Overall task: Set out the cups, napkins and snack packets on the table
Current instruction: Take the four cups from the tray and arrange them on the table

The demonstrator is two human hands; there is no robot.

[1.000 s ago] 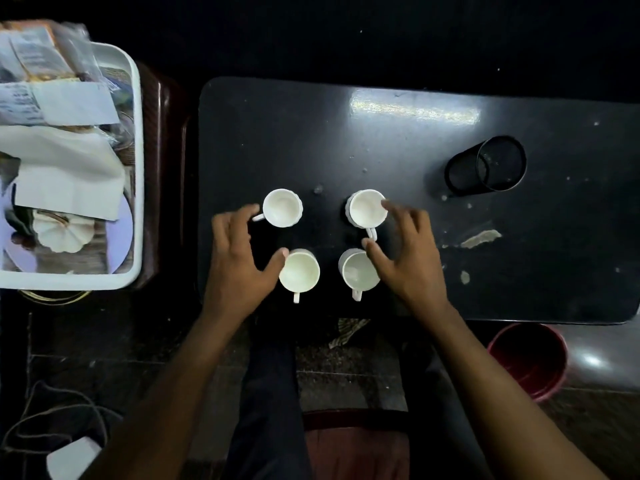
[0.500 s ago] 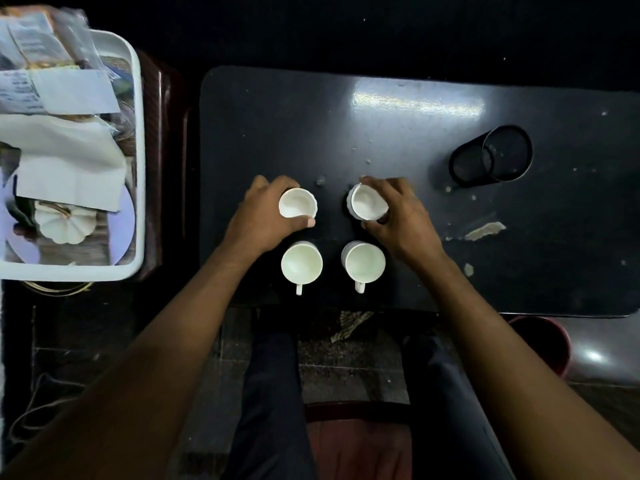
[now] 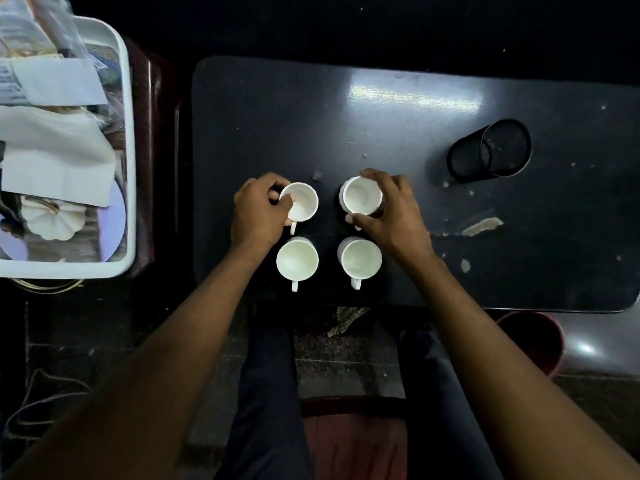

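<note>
A moment ago my hands lay flat beside the cups; now my left hand [image 3: 258,211] has closed its fingers around the far-left small white ceramic cup [image 3: 299,201] and my right hand [image 3: 388,211] grips the far-right white cup [image 3: 362,195], both tilted as I square them behind the two near white cups [image 3: 297,260] on the dark glossy table [image 3: 415,133]. That suggests the cups are nearly settled, while the white paper napkins [image 3: 55,157] and clear snack packets [image 3: 27,32] wait in the white plastic tray [image 3: 130,133] at nine o'clock. The black mesh holder [image 3: 490,150] lying at two o'clock and the scraps near it take up room I'd need for setting out.
</note>
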